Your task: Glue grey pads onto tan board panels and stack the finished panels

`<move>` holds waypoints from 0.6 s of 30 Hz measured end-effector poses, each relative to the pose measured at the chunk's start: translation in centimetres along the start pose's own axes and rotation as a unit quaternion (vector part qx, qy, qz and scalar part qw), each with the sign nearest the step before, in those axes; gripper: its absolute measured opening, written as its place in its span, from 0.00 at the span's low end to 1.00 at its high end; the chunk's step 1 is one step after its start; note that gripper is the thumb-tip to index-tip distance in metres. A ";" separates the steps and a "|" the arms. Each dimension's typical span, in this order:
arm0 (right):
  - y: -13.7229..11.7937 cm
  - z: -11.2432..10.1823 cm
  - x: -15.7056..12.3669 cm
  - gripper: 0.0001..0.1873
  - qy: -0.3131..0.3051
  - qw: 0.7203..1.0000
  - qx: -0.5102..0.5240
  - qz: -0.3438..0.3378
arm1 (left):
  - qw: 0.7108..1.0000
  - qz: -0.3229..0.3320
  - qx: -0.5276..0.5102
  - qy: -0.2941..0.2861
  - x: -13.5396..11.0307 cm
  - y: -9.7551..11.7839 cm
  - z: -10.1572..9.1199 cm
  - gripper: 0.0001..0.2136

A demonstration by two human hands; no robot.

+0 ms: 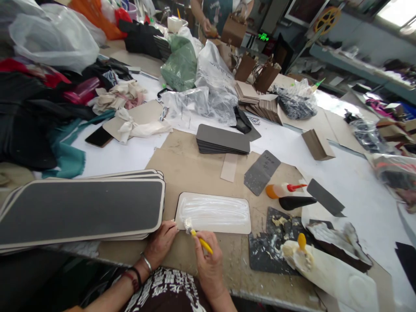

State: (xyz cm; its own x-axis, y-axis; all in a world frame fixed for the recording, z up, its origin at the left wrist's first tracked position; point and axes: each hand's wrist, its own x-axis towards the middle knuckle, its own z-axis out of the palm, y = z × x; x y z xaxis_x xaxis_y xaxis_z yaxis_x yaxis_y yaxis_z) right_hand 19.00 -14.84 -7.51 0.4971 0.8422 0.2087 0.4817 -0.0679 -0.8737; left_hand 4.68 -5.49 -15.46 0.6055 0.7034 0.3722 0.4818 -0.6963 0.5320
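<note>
A beige rounded panel lies flat on brown cardboard before me, with streaky white glue over most of its top. My right hand is closed around the yellow handle of a glue brush. The brush's white-coated bristles touch the panel's lower left part. My left hand is closed at the panel's lower left corner, fingertips against its edge. Left of it is a stack of larger grey panels with beige borders. A white plastic glue container lies at the right, a second yellow handle standing in its opening.
Dark rectangular pieces are stacked beyond the panel. An orange bottle with a red nozzle lies to the right, above a glue-stained dark board. Fabric, plastic bags and a phone lie farther back. Another person stands across the table.
</note>
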 end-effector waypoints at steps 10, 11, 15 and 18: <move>0.8 2.2 3.3 0.06 -0.008 0.997 0.068 0.018 | 1.000 -0.002 0.009 0.016 0.4 0.8 -0.5 0.10; 1.0 2.3 3.8 0.07 -0.007 0.998 0.065 0.015 | 1.000 -0.003 0.011 0.017 0.4 0.8 -0.6 0.09; 2.3 -0.5 6.8 0.11 0.049 0.998 -0.017 0.027 | 0.999 -0.030 -0.016 0.008 -0.7 0.0 0.1 0.09; 3.4 -4.5 11.1 0.17 0.095 0.986 -0.115 0.072 | 0.995 -0.060 -0.076 -0.002 -1.6 -0.9 1.0 0.16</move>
State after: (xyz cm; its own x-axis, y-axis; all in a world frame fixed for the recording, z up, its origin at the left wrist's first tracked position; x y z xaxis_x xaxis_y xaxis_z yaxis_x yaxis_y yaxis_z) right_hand 29.43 -8.17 -6.18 0.6887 0.7003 0.1878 0.5365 -0.3180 -0.7817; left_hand 3.91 -6.15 -17.34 0.5523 0.7796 0.2952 0.4500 -0.5769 0.6816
